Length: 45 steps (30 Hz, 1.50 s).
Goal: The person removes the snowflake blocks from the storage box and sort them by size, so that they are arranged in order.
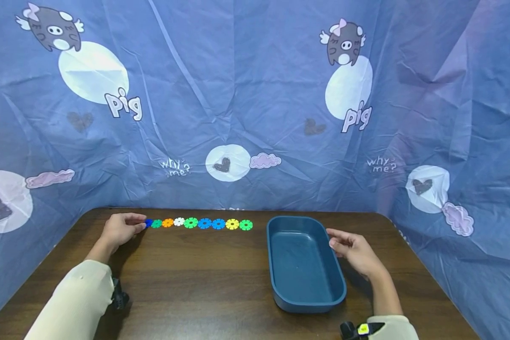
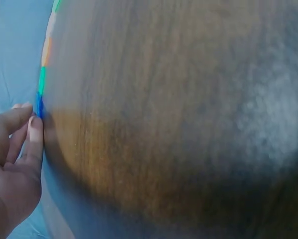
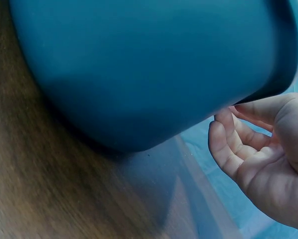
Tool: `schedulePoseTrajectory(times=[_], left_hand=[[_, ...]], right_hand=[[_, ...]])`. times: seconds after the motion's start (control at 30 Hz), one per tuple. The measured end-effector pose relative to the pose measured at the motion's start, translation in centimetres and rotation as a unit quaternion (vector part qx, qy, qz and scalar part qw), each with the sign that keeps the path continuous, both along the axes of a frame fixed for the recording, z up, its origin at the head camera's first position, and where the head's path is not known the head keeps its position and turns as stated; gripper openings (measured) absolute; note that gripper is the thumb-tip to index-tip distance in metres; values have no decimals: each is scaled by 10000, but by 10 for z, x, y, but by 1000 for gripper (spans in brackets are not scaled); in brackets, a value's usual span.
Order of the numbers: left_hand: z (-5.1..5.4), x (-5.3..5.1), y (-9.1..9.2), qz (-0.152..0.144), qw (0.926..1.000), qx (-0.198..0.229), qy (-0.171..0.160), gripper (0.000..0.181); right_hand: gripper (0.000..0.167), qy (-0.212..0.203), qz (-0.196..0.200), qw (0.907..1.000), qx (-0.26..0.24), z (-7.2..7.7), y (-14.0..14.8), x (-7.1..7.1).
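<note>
At the left end of a row of notched plastic snowflake discs (image 1: 204, 223), my left hand (image 1: 121, 229) pinches the dark blue disc (image 1: 148, 223) between thumb and fingertips. The left wrist view has this dark blue disc (image 2: 40, 105) partly covered by the fingers. Beyond it the row runs right through teal, orange, white, green, blue, yellow and green. A deep blue plastic bin (image 1: 306, 269) stands right of the row, its visible inside bare. My right hand (image 1: 357, 250) touches the bin's outer right wall with loosely bent fingers, just below the rim in the right wrist view.
The brown wooden table (image 1: 187, 283) has rounded far corners, and the row lies near its far edge. Behind it hangs a blue printed cloth (image 1: 280, 123), which also covers both sides.
</note>
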<state>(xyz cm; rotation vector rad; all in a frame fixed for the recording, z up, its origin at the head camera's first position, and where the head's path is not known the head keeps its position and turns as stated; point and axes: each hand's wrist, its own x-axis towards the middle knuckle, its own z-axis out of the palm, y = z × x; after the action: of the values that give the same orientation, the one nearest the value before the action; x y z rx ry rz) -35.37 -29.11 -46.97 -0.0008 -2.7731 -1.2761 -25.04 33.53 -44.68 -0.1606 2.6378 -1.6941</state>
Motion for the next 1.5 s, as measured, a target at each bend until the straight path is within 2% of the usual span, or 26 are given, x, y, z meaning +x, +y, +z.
schedulePoseTrajectory(times=[0.3, 0.4, 0.53, 0.77, 0.97, 1.1, 1.4, 1.5], left_hand=[[1, -1, -5, 25, 9971, -737, 185, 27], [1, 0, -8, 99, 9971, -749, 92, 27], [2, 1, -11, 136, 9988, -441, -149, 29], [1, 2, -13, -69, 9995, -286, -129, 29], [0, 3, -16, -131, 9997, -114, -181, 33], [-2, 5, -18, -116, 9999, 91, -84, 36], [3, 15, -12, -366, 9950, 921, 115, 39], [6, 19, -5, -346, 9960, 796, 228, 37]], right_hand=[[44, 25, 1, 10000, -28, -1, -1, 0], [43, 7, -31, 10000, 18, -2, -2, -2], [43, 1, -27, 10000, 27, -1, -2, -2], [45, 18, 53, 10000, -64, 0, -3, -2], [46, -3, 69, 9999, -79, 0, -4, -3], [46, 7, 88, 9999, -59, -1, -3, -5], [45, -12, 86, 10000, -9, -4, -4, -11], [45, -46, 17, 10000, 59, -4, -3, -12]])
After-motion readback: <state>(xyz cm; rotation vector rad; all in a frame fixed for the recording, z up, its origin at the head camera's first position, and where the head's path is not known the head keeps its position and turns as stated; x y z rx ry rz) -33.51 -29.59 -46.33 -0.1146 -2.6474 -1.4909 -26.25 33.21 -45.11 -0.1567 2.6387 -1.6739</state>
